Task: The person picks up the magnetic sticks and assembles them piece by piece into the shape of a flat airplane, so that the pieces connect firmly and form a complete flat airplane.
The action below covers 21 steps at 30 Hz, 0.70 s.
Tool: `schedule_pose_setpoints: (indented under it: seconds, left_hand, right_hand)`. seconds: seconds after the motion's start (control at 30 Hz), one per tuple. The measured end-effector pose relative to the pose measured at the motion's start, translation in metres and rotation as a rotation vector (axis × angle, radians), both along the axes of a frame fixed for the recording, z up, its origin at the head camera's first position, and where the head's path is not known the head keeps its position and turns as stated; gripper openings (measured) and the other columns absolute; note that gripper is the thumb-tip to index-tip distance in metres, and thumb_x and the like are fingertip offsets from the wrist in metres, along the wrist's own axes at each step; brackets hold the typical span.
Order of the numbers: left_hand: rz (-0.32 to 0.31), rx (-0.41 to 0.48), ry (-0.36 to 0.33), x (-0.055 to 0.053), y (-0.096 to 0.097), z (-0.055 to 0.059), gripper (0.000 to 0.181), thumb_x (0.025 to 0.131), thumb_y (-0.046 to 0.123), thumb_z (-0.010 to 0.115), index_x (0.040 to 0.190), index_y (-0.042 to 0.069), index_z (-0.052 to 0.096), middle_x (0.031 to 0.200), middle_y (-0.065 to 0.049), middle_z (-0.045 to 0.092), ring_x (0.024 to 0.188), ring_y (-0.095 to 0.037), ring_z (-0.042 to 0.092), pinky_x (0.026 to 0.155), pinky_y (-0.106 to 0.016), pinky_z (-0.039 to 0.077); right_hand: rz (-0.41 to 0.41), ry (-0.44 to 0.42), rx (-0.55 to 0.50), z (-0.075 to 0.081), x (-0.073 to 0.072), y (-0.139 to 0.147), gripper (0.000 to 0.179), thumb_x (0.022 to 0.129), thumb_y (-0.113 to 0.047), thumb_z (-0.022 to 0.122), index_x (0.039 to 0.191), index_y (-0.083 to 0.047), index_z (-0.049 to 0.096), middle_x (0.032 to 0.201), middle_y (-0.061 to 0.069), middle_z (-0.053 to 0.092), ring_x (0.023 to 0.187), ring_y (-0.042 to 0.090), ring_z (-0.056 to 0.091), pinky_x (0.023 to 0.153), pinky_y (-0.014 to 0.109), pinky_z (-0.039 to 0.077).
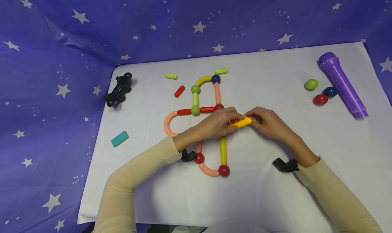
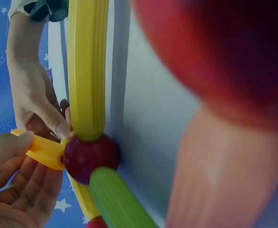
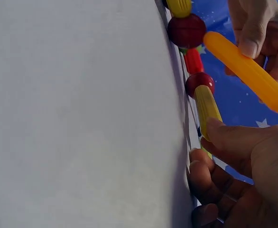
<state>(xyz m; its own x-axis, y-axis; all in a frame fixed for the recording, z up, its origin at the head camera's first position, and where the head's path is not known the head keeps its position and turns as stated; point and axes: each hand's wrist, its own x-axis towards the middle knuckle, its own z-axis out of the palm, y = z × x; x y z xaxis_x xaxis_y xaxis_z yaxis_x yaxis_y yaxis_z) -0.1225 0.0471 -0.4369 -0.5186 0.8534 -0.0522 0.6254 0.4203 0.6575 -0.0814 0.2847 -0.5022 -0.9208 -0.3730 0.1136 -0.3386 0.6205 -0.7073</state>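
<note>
My left hand (image 1: 217, 124) pinches an orange stick (image 1: 242, 122) between thumb and fingers, above the right side of a flat figure of coloured sticks and balls. One end of the stick is by a dark red ball (image 2: 89, 156) in the left wrist view; whether they touch I cannot tell. To its right, my right hand (image 1: 271, 124) pinches the end of a yellow stick (image 3: 207, 107), which meets a red ball (image 3: 200, 83). Below the hands, a straight yellow stick (image 1: 223, 151) runs to a red ball (image 1: 224, 170). My left hand hides the figure's middle.
Loose lime sticks (image 1: 170, 76) and a red stick (image 1: 179, 91) lie behind the figure. A teal block (image 1: 120, 138) and a black knobbed object (image 1: 119, 90) are at left. Right, a purple tube (image 1: 343, 85) lies beside green (image 1: 311, 84), blue (image 1: 330, 91) and red balls (image 1: 320, 99).
</note>
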Motion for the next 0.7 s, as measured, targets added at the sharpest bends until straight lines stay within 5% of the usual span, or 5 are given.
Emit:
schedule_pose_setpoints:
  seconds: [0.7]
  left_hand:
    - [0.078,-0.116,-0.008,0.004,0.002,-0.012,0.034,0.094,0.016,0.065,0.127,0.007,0.064,0.114,-0.004,0.066,0.088,-0.012,0.055,0.075,-0.014,0.046]
  right_hand:
    - [-0.045,-0.145,-0.029,0.000,-0.010,0.008,0.021,0.094,-0.012,0.066,0.114,-0.005,0.069,0.091,0.004,0.064,0.077,0.016,0.052,0.066,0.021,0.043]
